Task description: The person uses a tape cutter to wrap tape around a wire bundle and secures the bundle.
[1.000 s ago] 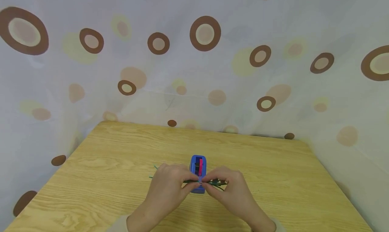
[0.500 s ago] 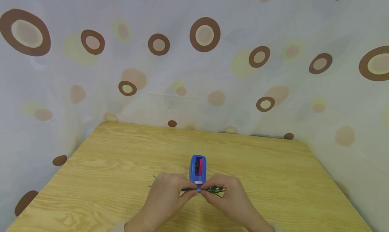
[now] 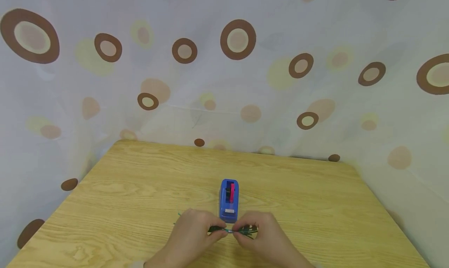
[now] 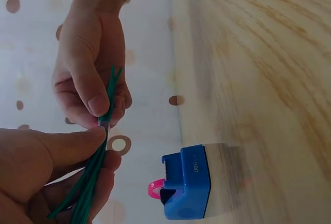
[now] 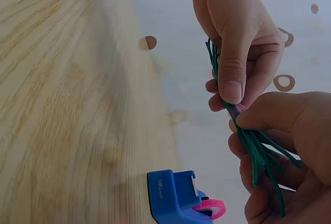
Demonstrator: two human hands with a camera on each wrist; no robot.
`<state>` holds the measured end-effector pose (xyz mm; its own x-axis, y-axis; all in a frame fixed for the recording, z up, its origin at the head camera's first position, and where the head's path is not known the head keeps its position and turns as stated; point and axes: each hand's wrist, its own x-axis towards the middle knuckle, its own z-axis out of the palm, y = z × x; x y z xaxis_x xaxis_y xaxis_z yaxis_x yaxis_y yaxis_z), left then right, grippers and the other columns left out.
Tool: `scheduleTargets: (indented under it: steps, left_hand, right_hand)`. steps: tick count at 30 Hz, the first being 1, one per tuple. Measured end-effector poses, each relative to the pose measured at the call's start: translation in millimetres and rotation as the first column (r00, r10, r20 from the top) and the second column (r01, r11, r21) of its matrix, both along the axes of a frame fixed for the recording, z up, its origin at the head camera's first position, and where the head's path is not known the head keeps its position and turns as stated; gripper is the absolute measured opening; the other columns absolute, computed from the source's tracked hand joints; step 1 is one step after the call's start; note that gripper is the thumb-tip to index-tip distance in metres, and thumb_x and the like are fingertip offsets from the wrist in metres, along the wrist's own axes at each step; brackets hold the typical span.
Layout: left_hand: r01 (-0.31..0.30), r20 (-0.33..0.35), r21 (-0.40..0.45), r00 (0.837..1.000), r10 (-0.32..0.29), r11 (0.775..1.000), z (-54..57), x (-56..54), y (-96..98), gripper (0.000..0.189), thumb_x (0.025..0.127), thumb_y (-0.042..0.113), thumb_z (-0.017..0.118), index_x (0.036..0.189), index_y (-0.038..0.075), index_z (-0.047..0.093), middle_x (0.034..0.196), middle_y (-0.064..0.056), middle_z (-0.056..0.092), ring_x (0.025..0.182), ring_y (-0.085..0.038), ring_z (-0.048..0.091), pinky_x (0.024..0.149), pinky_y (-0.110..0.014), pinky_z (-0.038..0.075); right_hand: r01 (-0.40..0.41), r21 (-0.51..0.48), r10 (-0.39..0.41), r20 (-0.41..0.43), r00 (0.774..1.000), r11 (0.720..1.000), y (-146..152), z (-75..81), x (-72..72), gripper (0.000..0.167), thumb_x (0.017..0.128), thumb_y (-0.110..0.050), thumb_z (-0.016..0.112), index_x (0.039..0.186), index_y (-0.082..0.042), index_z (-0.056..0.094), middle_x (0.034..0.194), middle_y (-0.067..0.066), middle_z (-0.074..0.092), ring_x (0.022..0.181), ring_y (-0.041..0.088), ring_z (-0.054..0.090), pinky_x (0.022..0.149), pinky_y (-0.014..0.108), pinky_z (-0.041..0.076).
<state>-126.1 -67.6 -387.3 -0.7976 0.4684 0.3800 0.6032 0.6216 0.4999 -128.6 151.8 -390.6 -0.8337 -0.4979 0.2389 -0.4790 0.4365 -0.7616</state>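
Between my two hands stretches a bundle of thin green strands, with a shiny band of clear tape about its middle. My left hand pinches the bundle on the left side of the band, thumb against fingers. On the right side, my right hand pinches it the same way, and loose green ends fan out over those fingers. Just beyond the hands stands a blue tape dispenser with a pink roll in it. The hands are apart from it.
The wood-grain table spreads to both sides and beyond the dispenser. Behind and beside it hangs a pale sheet printed with brown rings and spots.
Both hands have drawn back toward me with the bundle, from over the dispenser's front to just before it. The dispenser's cutter edge has come into view and the dispenser stays put.
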Motion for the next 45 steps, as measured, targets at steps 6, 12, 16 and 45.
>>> scheduleTargets:
  steps: [6,12,16,45]
  left_hand:
    - [0.022,0.122,-0.008,0.992,-0.021,1.000,-6.5,0.7,0.4,0.008,0.081,0.022,0.082,0.087,0.017,0.080,0.081,0.014,0.072,0.072,0.006,0.060,0.063,-0.018,0.049]
    - [0.045,0.230,0.009,0.972,-0.046,0.999,-17.9,-1.5,0.7,0.005,0.082,0.020,0.082,0.086,0.020,0.079,0.081,0.019,0.069,0.075,0.006,0.059,0.066,-0.019,0.049]
    - [0.077,0.315,0.019,0.946,-0.080,0.997,-25.5,-3.6,-0.5,0.006,0.083,0.018,0.080,0.088,0.019,0.079,0.084,0.019,0.069,0.081,0.002,0.061,0.070,-0.022,0.050]
    - [0.138,0.516,0.055,0.844,-0.146,0.989,-43.3,-5.2,-9.2,0.011,0.079,0.006,0.079,0.075,0.017,0.076,0.067,0.017,0.061,0.063,0.000,0.057,0.060,-0.021,0.049]
  right_hand:
    - [-0.025,0.048,0.019,0.123,0.992,0.999,3,-3.8,0.5,0.006,0.088,-0.013,0.075,0.090,-0.019,0.076,0.086,-0.011,0.069,0.079,0.006,0.062,0.072,0.026,0.053]
    - [-0.045,0.083,0.030,0.175,0.984,0.996,5,-10.9,-0.3,0.008,0.087,-0.009,0.075,0.089,-0.018,0.076,0.083,-0.012,0.068,0.076,0.005,0.059,0.068,0.025,0.052]
    - [-0.065,0.101,0.040,0.237,0.971,0.993,5,-17.5,-1.5,0.006,0.086,-0.011,0.077,0.088,-0.016,0.077,0.083,-0.012,0.069,0.076,0.004,0.060,0.068,0.024,0.051]
    - [-0.091,0.147,0.025,0.402,0.915,0.985,9,-39.9,-2.9,0.006,0.086,-0.013,0.075,0.083,-0.018,0.076,0.079,-0.011,0.068,0.075,0.008,0.060,0.069,0.025,0.050]
